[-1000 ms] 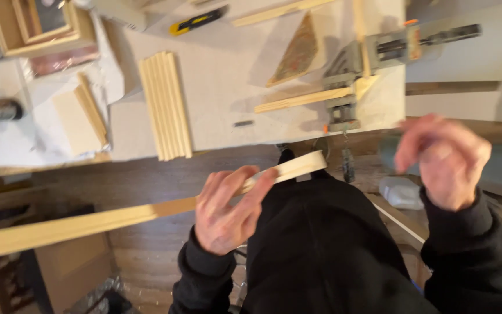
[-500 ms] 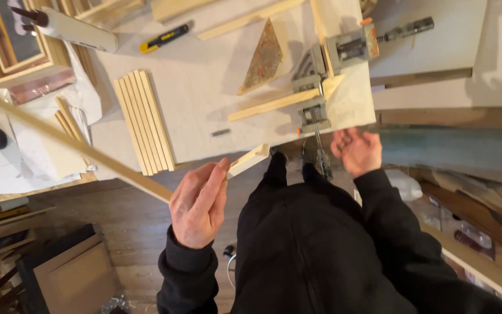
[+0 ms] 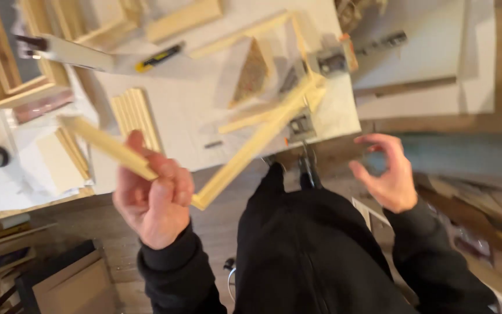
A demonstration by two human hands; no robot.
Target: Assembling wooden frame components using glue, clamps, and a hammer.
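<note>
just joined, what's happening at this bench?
A person in a black top stands at a white worktable. The left hand is closed in a grip on a long pale wooden strip, held up over the table edge. The right hand hangs open and empty. A second pale wooden strip slants off the table; a stack of wooden slats lies nearby.

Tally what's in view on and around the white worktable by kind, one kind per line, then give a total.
Hands: 2, left hand gripping the L-shaped wooden moulding piece, right hand open and empty
L-shaped wooden moulding piece: 1
Stack of wooden strips: 1
Triangular wooden wedge: 1
Corner clamp: 1
Yellow and black utility knife: 1
Total: 7
</note>
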